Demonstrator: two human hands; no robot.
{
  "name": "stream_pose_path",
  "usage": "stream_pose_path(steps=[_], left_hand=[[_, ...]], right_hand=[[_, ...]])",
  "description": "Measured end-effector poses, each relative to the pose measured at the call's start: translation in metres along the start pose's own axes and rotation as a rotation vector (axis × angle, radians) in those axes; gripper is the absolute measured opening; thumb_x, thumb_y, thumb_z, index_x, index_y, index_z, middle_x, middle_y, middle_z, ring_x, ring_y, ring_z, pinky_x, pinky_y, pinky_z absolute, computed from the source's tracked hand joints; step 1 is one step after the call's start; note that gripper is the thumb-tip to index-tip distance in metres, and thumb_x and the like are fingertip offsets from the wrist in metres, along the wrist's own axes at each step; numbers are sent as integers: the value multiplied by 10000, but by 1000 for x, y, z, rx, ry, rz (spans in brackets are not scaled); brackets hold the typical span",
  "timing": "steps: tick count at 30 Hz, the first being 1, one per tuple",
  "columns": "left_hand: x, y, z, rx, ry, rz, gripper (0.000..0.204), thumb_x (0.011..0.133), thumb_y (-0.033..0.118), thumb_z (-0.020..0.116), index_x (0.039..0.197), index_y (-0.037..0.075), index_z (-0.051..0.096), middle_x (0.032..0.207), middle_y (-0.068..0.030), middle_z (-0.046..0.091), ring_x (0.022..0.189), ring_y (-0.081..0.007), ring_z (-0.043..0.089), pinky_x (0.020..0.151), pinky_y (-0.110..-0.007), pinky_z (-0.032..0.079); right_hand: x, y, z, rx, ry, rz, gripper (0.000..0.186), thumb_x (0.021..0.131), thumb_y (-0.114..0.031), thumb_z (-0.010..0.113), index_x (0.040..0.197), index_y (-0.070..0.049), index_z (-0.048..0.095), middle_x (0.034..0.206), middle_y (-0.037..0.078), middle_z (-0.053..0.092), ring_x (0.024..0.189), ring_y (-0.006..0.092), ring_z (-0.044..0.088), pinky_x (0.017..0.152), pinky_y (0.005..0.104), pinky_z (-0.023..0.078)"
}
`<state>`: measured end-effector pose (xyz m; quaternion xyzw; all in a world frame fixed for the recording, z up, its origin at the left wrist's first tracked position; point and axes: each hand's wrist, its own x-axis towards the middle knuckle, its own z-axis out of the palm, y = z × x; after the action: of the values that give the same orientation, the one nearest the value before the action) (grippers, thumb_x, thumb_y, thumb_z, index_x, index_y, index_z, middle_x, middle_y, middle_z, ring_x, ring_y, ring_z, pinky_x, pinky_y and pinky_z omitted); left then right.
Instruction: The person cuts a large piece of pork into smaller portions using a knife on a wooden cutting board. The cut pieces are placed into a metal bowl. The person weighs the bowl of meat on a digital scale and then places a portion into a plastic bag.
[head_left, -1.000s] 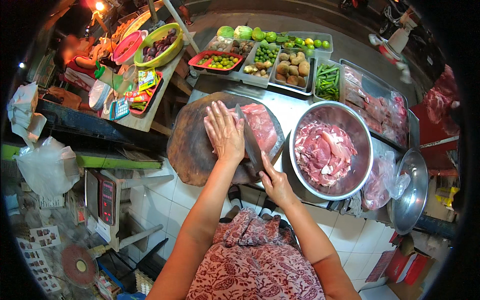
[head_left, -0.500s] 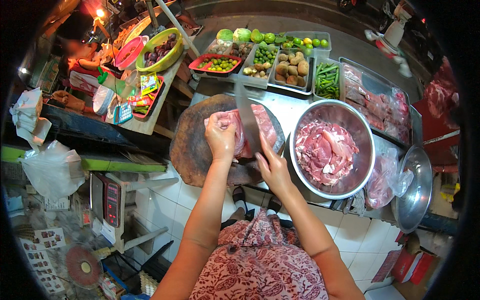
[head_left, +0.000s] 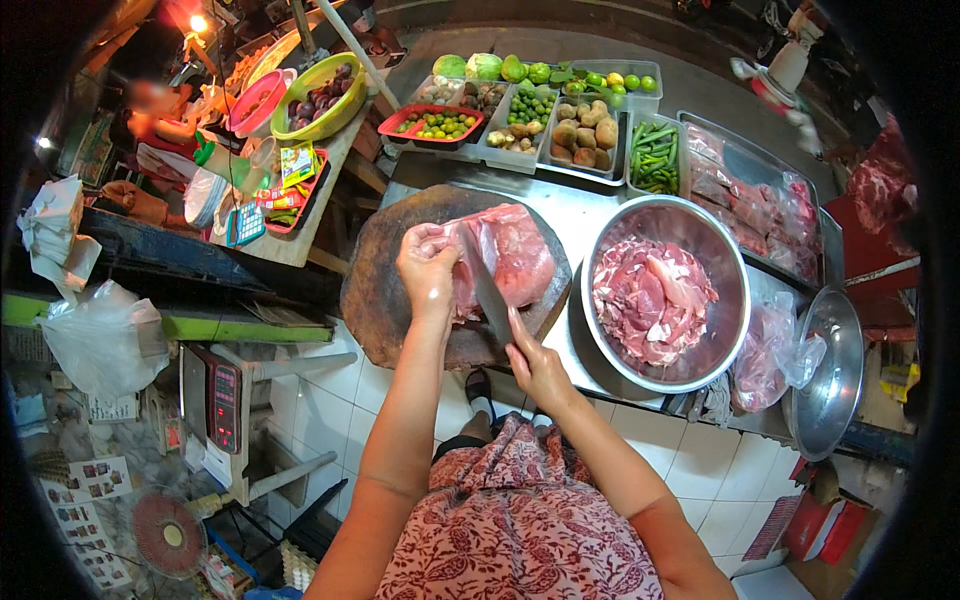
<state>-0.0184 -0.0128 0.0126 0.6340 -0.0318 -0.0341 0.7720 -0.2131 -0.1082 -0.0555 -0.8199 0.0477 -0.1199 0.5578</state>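
While the left hand pinches the soft, slippery slab of meat on the chopping block, the right hand grips the knife handle; hold the meat's thick edge

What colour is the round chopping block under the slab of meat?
Dark brown, worn wood, seen in the head view: the chopping block under the pink meat slab.

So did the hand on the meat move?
Yes. The left hand lay flat on the meat mid-board; now it has slid toward the chopping block's left side, gripping and lifting the meat's edge.
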Motion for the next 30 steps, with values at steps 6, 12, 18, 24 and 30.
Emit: stream_pose_path(steps=[6, 12, 18, 24, 30], left_hand=[[9, 3, -26, -112, -33, -54, 322, 775, -127, 629, 1055, 9, 548, 889, -96, 663, 767, -156, 665, 711, -261, 554], [8, -2, -25, -141, -103, -47, 284, 795, -117, 620, 1035, 13, 542, 891, -104, 669, 777, -151, 672, 720, -260, 560], [4, -1, -18, -148, -99, -37, 274, 794, -135, 617, 1010, 19, 548, 916, -83, 656, 796, -135, 658, 740, -256, 549], [9, 5, -36, -124, -77, -8, 313, 791, -139, 619, 1058, 14, 561, 936, -71, 654, 838, -133, 649, 757, -258, 539], [10, 17, -70, -197, -39, -39, 316, 828, -78, 641, 1112, 32, 557, 914, -82, 700, 805, -153, 674, 743, -256, 538]], right_hand=[[-49, -11, -18, -31, -50, -26, 605, 939, -45, 588, 1508, -61, 381, 1329, 241, 582, 993, 430, 665, 835, 428, 551], [72, -28, -28, 82, 76, -2, 587, 939, -44, 580, 1494, -38, 387, 1292, 289, 584, 1139, 446, 596, 912, 430, 524], [78, -17, 5, -29, 140, -105, 591, 933, -49, 585, 1492, -57, 393, 1152, 314, 623, 1007, 487, 623, 835, 485, 522], [-26, 1, 16, -27, -99, -23, 632, 918, -32, 594, 1511, -83, 379, 1113, 275, 662, 889, 441, 674, 792, 470, 550], [-21, -20, -14, -34, 6, -53, 626, 922, -36, 603, 1508, -80, 388, 1182, 279, 642, 960, 430, 681, 819, 447, 554]])
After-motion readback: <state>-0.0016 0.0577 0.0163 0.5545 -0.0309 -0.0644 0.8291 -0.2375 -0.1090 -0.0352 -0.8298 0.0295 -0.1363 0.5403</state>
